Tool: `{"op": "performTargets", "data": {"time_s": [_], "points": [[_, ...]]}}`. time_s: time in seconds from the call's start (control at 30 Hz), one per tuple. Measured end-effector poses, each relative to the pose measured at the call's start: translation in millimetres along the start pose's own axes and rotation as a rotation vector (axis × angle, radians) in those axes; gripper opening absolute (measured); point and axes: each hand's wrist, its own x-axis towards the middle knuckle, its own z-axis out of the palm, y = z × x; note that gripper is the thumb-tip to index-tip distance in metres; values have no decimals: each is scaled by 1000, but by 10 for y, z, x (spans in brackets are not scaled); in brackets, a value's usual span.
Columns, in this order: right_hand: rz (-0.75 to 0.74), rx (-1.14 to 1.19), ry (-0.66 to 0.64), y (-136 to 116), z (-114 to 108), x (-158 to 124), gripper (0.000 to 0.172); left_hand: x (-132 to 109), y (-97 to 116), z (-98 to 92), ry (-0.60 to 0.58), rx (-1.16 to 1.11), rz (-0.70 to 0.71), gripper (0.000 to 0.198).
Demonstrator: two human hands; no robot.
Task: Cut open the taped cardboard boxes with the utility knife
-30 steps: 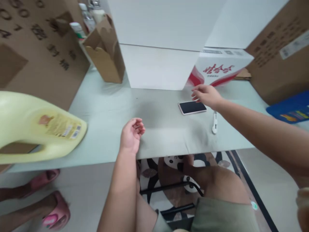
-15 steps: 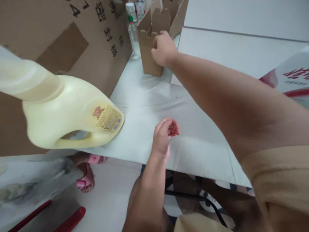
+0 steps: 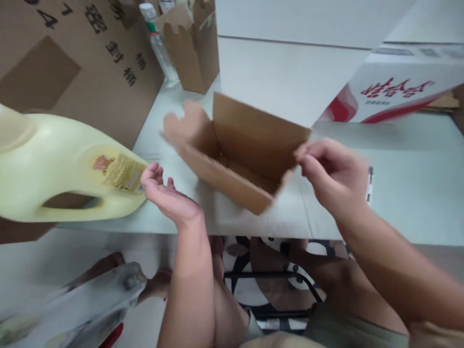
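An open-topped brown cardboard box [image 3: 232, 179] is tilted over the white table, its inside bare. My right hand [image 3: 329, 169] pinches the right end of this box between thumb and fingers. My left hand [image 3: 170, 193] is off to the left of the box, fingers apart and palm turned up, with nothing in it. Its fingertips overlap the edge of a large pale yellow jug [image 3: 72, 169] with a label and a handle hole; whether they touch it I cannot tell.
At the back left stand a second cardboard box [image 3: 195, 58] and a clear bottle [image 3: 161, 53] with a white cap. A big printed carton [image 3: 90, 72] lines the left. A white-and-red printed box [image 3: 395, 92] sits at the right. Another person's leg [image 3: 108, 266] shows below the table.
My right hand has drawn a cardboard box from the back toward me and to the right. My left hand has moved left and its fingers have spread. The view has shifted right.
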Motion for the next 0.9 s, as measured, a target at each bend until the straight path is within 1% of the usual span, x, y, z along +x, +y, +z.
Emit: {"op": "performTargets", "data": {"time_s": [0.07,0.1,0.17,0.2,0.23,0.27,0.3,0.33,0.37,0.4,0.43,0.5,0.53,0.63,0.67,0.73,0.8,0.9], "points": [[37,18,74,89,-314,-396,28,-140,2,100,-191,-92,42,38],[55,15,108,145,-424,-555,28,-226,-12,160,-279,-134,96,40],[87,-16,186,293,-552,-789,25,-402,-58,288,-398,-187,231,41],[104,-40,241,388,-578,-868,20,-481,-86,351,-434,-189,290,41],[130,-67,301,496,-586,-923,12,-551,-113,409,-463,-176,332,42],[169,-82,353,611,-581,-960,11,-611,-137,463,-482,-150,352,44],[224,-68,383,727,-567,-980,26,-661,-158,510,-494,-116,362,45],[288,-16,380,837,-549,-988,43,-702,-176,552,-507,-81,365,46],[345,71,350,932,-531,-986,55,-737,-191,588,-518,-63,365,45],[382,177,302,1007,-514,-976,63,-767,-205,619,-534,-63,358,43],[395,280,253,1059,-500,-963,67,-792,-218,644,-555,-79,346,41],[365,417,214,1091,-483,-935,65,-830,-243,678,-599,-119,306,36],[340,447,222,1079,-478,-926,59,-842,-255,687,-609,-119,298,34],[320,484,218,998,-468,-932,31,-854,-284,681,-610,12,332,32],[332,499,212,974,-462,-942,26,-852,-292,670,-604,58,344,31],[367,527,211,947,-444,-962,24,-843,-305,640,-614,87,327,32],[383,549,232,947,-424,-971,23,-834,-314,608,-633,49,281,33],[312,589,268,970,-399,-958,26,-813,-316,566,-648,48,278,31]]}}
